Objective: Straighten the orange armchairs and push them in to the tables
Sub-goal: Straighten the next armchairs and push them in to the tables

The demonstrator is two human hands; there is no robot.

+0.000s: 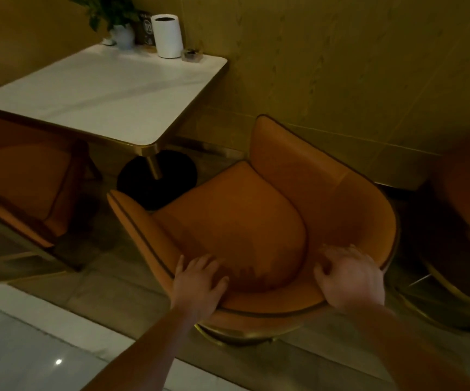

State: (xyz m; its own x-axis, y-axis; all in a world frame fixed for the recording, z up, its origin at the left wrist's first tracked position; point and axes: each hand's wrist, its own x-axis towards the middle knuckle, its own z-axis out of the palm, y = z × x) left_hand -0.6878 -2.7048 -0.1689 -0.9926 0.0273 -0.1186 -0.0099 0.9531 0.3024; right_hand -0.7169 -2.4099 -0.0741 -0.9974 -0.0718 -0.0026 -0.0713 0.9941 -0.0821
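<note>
Head view has the white table (pixel 95 88), then the left hand (pixel 197 280) grasping the back rim of the orange armchair (pixel 242 215) standing askew beside it, the right hand (pixel 349 280) likewise: straightening seems the step in hand, needing a leftward turn and push.

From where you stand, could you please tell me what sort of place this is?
Probably a café or restaurant: a small table against the wall, an orange armchair and a second armchair beside it, and a canister and plant on top.
</note>
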